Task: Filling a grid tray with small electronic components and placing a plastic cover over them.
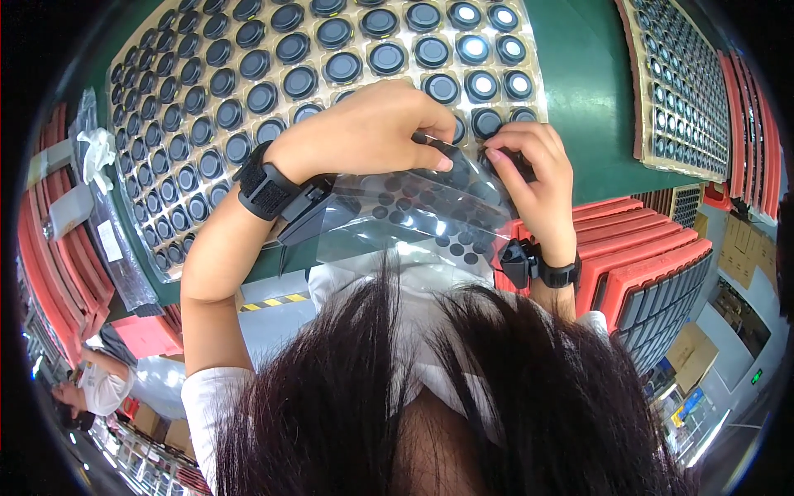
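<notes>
A clear plastic sheet (389, 234) dotted with round black stickers hangs in front of my body. My left hand (376, 128) pinches its upper edge between thumb and fingers. To the right of it, my right hand (536, 165) is closed, thumb and index fingertip together by the sheet's upper right corner; what lies between them is too small to make out. Both hands are over the near edge of a large tray of round black parts (334, 33) set in rows. Several parts in the right columns show bright white centres. My left forearm hides some of the tray.
The tray lies on a green tabletop (583, 74). Another filled tray (682, 99) is at the far right. Red-edged stacked trays (628, 256) stand near my right arm, with more red stacks (58, 240) at left. Clear plastic packaging (112, 223) lies along the left edge. Another person (103, 384) is at lower left.
</notes>
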`<state>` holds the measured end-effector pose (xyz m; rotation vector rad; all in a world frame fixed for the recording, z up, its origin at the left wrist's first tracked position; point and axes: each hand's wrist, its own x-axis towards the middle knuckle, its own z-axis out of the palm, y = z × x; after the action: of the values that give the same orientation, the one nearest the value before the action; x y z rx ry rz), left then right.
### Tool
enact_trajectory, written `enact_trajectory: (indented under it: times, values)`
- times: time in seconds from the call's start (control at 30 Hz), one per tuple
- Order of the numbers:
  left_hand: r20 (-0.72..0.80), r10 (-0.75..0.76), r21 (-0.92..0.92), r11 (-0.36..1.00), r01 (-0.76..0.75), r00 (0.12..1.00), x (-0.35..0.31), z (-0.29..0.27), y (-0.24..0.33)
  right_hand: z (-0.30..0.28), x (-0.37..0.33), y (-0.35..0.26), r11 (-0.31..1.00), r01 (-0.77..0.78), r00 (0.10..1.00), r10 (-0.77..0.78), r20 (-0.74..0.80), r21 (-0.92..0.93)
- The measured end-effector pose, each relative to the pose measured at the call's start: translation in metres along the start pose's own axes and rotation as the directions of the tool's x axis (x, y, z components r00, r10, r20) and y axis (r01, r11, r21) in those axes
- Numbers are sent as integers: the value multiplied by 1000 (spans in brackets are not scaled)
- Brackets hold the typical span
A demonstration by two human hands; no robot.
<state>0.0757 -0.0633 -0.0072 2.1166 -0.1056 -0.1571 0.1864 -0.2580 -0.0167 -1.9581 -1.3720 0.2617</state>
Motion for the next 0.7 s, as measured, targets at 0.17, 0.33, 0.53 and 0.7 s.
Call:
enact_trajectory:
  times: [0.17,0.33,0.53,0.7]
  values:
    - [-6,-10,3,1000,10,1000,0,2,1,-2,0,-1,1000,3,1000,-4,10,20]
    - [-77,-6,8,1000,6,997,1,4,2,-11,0,-8,982,-63,995,48,88,179]
    - [-104,28,95,995,-18,994,1,8,0,-10,-4,-17,886,-231,973,218,77,403]
    - [-133,66,61,996,-58,989,2,10,-3,-4,-2,-19,894,-310,948,318,29,325]
